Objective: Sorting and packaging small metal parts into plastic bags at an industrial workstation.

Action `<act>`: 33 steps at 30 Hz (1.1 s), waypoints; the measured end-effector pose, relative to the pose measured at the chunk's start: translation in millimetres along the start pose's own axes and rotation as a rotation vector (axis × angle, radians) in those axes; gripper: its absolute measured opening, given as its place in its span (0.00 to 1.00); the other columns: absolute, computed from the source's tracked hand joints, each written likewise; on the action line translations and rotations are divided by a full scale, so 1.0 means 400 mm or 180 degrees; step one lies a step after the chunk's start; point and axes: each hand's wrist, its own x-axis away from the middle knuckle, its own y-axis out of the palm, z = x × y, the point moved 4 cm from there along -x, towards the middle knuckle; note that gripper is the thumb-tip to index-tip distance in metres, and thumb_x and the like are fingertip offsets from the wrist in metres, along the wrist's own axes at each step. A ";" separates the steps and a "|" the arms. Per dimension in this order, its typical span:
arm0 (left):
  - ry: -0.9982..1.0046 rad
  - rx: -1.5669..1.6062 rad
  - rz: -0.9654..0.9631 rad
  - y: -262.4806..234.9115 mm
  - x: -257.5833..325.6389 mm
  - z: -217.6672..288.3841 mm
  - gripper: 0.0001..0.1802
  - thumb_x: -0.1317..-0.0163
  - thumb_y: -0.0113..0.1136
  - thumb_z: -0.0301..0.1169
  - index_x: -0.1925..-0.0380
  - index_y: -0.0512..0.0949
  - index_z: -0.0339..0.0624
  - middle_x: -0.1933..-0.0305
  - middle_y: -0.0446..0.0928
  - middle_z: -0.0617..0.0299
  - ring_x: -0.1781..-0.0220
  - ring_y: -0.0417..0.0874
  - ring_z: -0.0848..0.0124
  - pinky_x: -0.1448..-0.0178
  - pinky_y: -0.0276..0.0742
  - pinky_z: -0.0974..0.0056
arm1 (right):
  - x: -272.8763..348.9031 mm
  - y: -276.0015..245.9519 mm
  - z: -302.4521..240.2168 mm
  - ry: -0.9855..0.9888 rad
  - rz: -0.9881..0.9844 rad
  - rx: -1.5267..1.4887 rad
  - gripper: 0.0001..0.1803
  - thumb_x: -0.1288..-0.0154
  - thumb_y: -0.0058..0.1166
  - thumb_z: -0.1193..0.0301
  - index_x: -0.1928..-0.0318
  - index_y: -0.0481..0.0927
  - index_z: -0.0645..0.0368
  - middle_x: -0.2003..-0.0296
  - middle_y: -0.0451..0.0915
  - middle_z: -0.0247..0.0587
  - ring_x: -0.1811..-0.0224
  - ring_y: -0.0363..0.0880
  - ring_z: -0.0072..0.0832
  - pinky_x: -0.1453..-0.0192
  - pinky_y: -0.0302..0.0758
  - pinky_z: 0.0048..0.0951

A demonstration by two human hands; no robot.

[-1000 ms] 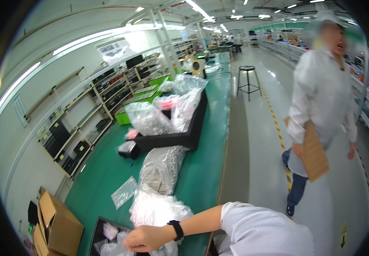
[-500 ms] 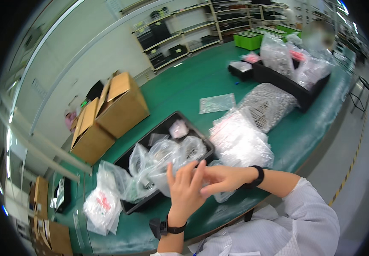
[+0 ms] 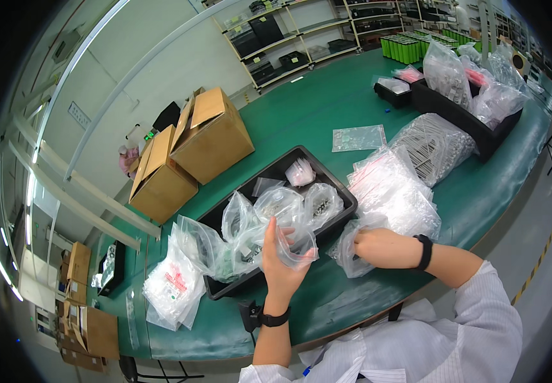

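My left hand (image 3: 282,273) is at the near side of a black tray (image 3: 303,153), one finger stretched up and the others curled around a clear plastic bag (image 3: 298,247); pinkish fingers show through its film. To the right, my right hand (image 3: 384,247) reaches into the mouth of another clear bag (image 3: 351,255) lying on the green table. Its fingers are bent together, and what they hold is hidden. Several open clear bags stand in the tray, one with small dark parts (image 3: 322,207), beside a small bundle of pink-tinted bags (image 3: 300,172).
A stack of flat clear bags (image 3: 400,198) and a bag of grey rods (image 3: 432,150) lie right of the tray. More bags (image 3: 172,281) lie left. Cardboard boxes (image 3: 212,140) stand behind; a black bin (image 3: 486,143) holds filled bags at far right.
My hands, together half a second ago, are now apart. The right has moved right into the bag beside the tray; the left has a clear bag in its fingers. The view has shifted slightly.
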 end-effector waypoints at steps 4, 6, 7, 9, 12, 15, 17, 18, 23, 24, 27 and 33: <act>0.0002 0.0086 0.0043 -0.010 0.030 -0.018 0.59 0.58 0.79 0.30 0.27 0.53 0.40 0.53 0.76 0.55 0.59 0.74 0.68 0.51 0.73 0.61 | -0.052 0.062 0.024 -0.0073 -0.0322 0.0071 0.09 0.47 0.54 0.75 0.65 0.81 0.64 0.64 0.81 0.50 0.59 0.82 0.45 0.55 0.79 0.39; 0.0032 0.0121 0.0104 -0.020 0.039 -0.022 0.59 0.58 0.79 0.31 0.27 0.52 0.40 0.52 0.76 0.55 0.58 0.75 0.67 0.50 0.73 0.61 | -0.065 0.085 0.032 0.0002 -0.0335 0.0342 0.09 0.46 0.56 0.71 0.65 0.82 0.63 0.65 0.80 0.47 0.59 0.81 0.43 0.55 0.78 0.39; 0.0078 0.0153 0.0134 -0.026 0.044 -0.022 0.60 0.58 0.79 0.31 0.27 0.50 0.39 0.52 0.76 0.55 0.57 0.75 0.67 0.50 0.73 0.61 | -0.069 0.092 0.032 -0.0037 -0.0356 0.0343 0.09 0.46 0.56 0.71 0.65 0.82 0.63 0.65 0.80 0.47 0.59 0.81 0.43 0.55 0.78 0.39; 0.0075 0.0452 0.0187 -0.030 0.058 -0.034 0.61 0.57 0.79 0.33 0.27 0.49 0.39 0.52 0.76 0.54 0.56 0.76 0.66 0.49 0.73 0.62 | -0.071 0.101 0.036 0.0061 -0.0239 0.0204 0.12 0.46 0.60 0.65 0.65 0.82 0.61 0.65 0.80 0.46 0.59 0.80 0.41 0.55 0.77 0.39; -0.0004 0.1345 0.0284 -0.025 0.061 -0.024 0.62 0.55 0.79 0.39 0.27 0.47 0.37 0.53 0.77 0.54 0.54 0.77 0.65 0.47 0.73 0.62 | -0.059 0.130 0.024 0.0067 -0.0328 0.0530 0.16 0.48 0.62 0.62 0.64 0.83 0.61 0.64 0.80 0.46 0.58 0.80 0.41 0.54 0.76 0.38; -0.0425 0.2308 0.0201 -0.023 0.050 -0.009 0.63 0.53 0.77 0.48 0.27 0.45 0.36 0.54 0.77 0.52 0.53 0.79 0.64 0.46 0.73 0.62 | -0.041 0.144 0.030 0.0051 0.0066 0.0402 0.16 0.48 0.63 0.61 0.64 0.83 0.61 0.63 0.80 0.48 0.59 0.80 0.43 0.55 0.77 0.39; -0.0768 0.2649 0.0093 -0.024 0.046 -0.014 0.64 0.51 0.76 0.52 0.27 0.44 0.36 0.54 0.77 0.50 0.52 0.79 0.64 0.45 0.73 0.62 | -0.044 0.116 0.011 0.0047 -0.0050 0.0236 0.18 0.46 0.62 0.61 0.58 0.81 0.59 0.63 0.79 0.48 0.61 0.80 0.43 0.58 0.77 0.39; -0.0854 0.2659 0.0059 -0.024 0.046 -0.017 0.63 0.50 0.74 0.54 0.27 0.44 0.35 0.54 0.77 0.49 0.53 0.79 0.64 0.46 0.74 0.62 | -0.043 0.095 -0.001 0.0057 -0.0163 0.0083 0.21 0.45 0.61 0.61 0.53 0.78 0.58 0.62 0.78 0.48 0.63 0.81 0.43 0.60 0.78 0.39; -0.0999 0.2675 0.0046 -0.020 0.046 -0.020 0.63 0.49 0.73 0.54 0.27 0.44 0.33 0.53 0.78 0.45 0.55 0.79 0.65 0.47 0.75 0.61 | -0.036 0.032 -0.033 0.0199 -0.0575 -0.0162 0.27 0.42 0.58 0.62 0.43 0.74 0.60 0.53 0.76 0.57 0.55 0.81 0.46 0.56 0.79 0.40; -0.1008 0.2680 0.0035 -0.018 0.048 -0.017 0.63 0.49 0.73 0.54 0.27 0.44 0.33 0.53 0.78 0.45 0.55 0.79 0.65 0.47 0.75 0.62 | -0.032 0.062 -0.027 0.0056 -0.0208 -0.0194 0.26 0.41 0.57 0.63 0.43 0.74 0.62 0.49 0.75 0.59 0.50 0.79 0.48 0.50 0.77 0.42; -0.1012 0.2680 -0.0077 -0.004 0.051 -0.024 0.63 0.49 0.73 0.54 0.27 0.44 0.33 0.52 0.77 0.45 0.55 0.79 0.66 0.47 0.75 0.62 | -0.037 0.124 -0.003 -0.0284 0.0143 -0.0394 0.25 0.39 0.55 0.64 0.44 0.73 0.64 0.43 0.72 0.61 0.39 0.72 0.51 0.39 0.73 0.44; -0.1024 0.2515 -0.0330 0.006 0.054 -0.032 0.63 0.49 0.72 0.55 0.26 0.43 0.37 0.49 0.76 0.45 0.54 0.79 0.65 0.47 0.76 0.62 | -0.070 0.153 -0.042 -0.0482 -0.0066 -0.0400 0.21 0.38 0.51 0.65 0.46 0.74 0.62 0.41 0.73 0.54 0.36 0.69 0.50 0.35 0.68 0.44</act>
